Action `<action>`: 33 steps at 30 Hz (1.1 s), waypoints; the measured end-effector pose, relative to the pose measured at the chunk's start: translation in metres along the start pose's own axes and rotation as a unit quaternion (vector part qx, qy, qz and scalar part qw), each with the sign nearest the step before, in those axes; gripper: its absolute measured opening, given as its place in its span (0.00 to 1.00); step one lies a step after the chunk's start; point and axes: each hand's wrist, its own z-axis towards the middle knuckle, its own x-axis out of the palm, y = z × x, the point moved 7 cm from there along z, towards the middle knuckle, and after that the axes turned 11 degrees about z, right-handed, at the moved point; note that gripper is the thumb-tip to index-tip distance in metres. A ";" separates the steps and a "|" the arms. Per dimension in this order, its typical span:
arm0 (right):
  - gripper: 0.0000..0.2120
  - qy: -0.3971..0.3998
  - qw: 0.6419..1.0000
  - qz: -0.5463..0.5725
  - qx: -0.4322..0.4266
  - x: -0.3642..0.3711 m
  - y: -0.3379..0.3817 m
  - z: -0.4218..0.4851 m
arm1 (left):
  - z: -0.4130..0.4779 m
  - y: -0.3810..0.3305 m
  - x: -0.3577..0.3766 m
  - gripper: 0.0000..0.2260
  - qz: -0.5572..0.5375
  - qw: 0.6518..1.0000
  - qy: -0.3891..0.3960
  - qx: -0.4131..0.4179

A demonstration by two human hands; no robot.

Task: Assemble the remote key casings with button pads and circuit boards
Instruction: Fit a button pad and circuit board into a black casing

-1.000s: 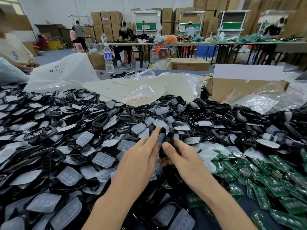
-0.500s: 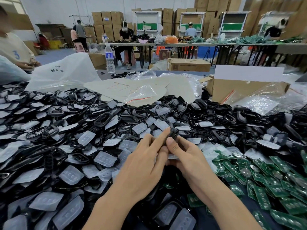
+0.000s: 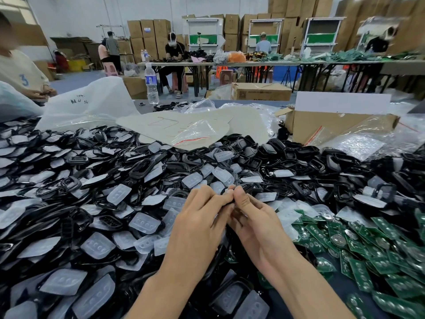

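Both hands meet above the middle of the table around one black key casing (image 3: 245,188). My left hand (image 3: 202,217) pinches its near end with the fingertips, and my right hand (image 3: 253,217) grips it from the right with the thumb on top. Most of the casing is hidden between the fingers. Under and around the hands lies a heap of black casings (image 3: 142,169) mixed with translucent button pads (image 3: 145,223). Green circuit boards (image 3: 358,245) with round coin cells are piled at the right.
A cardboard box (image 3: 340,125) and clear plastic bags (image 3: 197,132) lie behind the heap. A white bag (image 3: 92,100) and a water bottle (image 3: 151,84) stand at the back left. A person sits at the far left; others work at distant tables.
The hands have closed together around the casing and lifted it slightly away from me. The casing has turned from upright to nearly flat between the fingertips.
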 end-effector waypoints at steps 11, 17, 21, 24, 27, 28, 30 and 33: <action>0.13 0.014 1.000 0.021 0.006 0.003 -0.003 -0.002 | -0.002 -0.002 0.003 0.09 0.028 1.000 0.008 0.006; 0.16 -0.005 0.999 0.031 0.009 -0.002 -0.004 0.000 | -0.001 -0.002 0.001 0.06 0.038 0.998 -0.007 0.039; 0.15 -0.004 0.999 0.030 0.009 -0.003 -0.002 0.001 | -0.001 -0.004 0.002 0.08 0.027 1.000 -0.005 0.016; 0.15 -0.015 0.998 0.060 0.020 -0.003 -0.003 0.001 | 0.000 -0.002 0.001 0.10 0.005 1.000 0.009 0.002; 0.18 -0.036 0.995 0.089 0.036 -0.005 -0.006 0.000 | 0.001 -0.001 -0.002 0.09 -0.001 1.000 0.004 0.001; 0.19 -0.044 0.993 0.099 0.041 -0.007 -0.007 0.001 | 0.002 -0.001 -0.002 0.08 0.003 1.000 0.000 0.008; 0.21 -0.051 0.991 0.114 0.047 -0.009 -0.009 0.000 | 0.002 -0.001 -0.002 0.06 0.003 1.000 -0.002 0.019; 0.18 -0.052 0.991 0.106 0.055 -0.010 -0.008 0.000 | 0.004 0.001 -0.002 0.06 -0.003 1.000 0.006 0.026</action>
